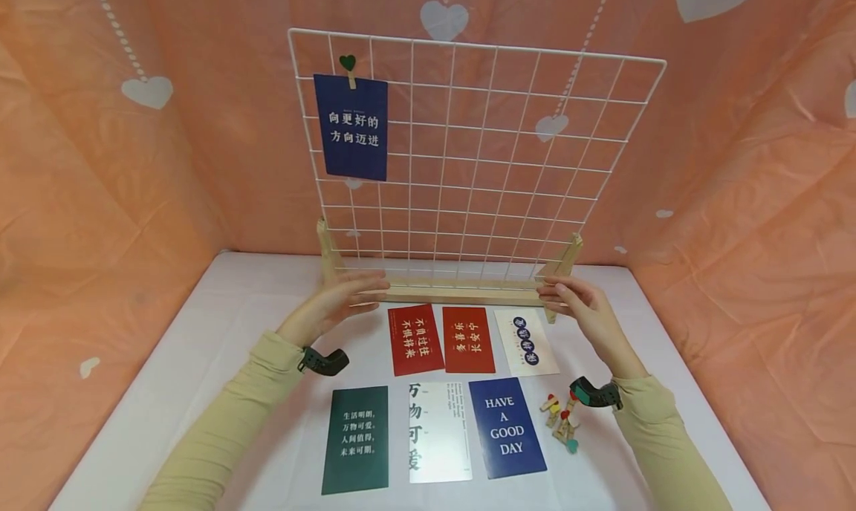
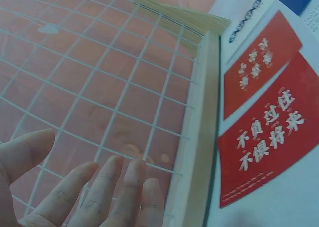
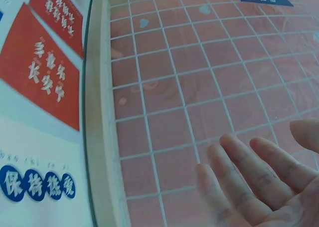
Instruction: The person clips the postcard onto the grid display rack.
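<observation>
A white wire grid panel [image 1: 473,154] stands in a wooden base [image 1: 461,295] at the back of the table. My left hand [image 1: 341,299] is at the left end of the base, fingers extended and holding nothing. At the other end is my right hand [image 1: 578,303], its fingers spread loosely with nothing in them. Both wrist views show the bare fingers in front of the grid. A dark blue card [image 1: 352,128] hangs at the grid's upper left from a clothespin with a green heart [image 1: 348,64].
Before the base lie two red cards [image 1: 416,340] and a white card [image 1: 526,342]. Nearer are a green card [image 1: 356,440], a pale card [image 1: 439,431] and a blue "HAVE A GOOD DAY" card [image 1: 507,427]. Several heart clothespins [image 1: 563,422] lie right of them. Orange cloth [image 1: 221,125] surrounds the table.
</observation>
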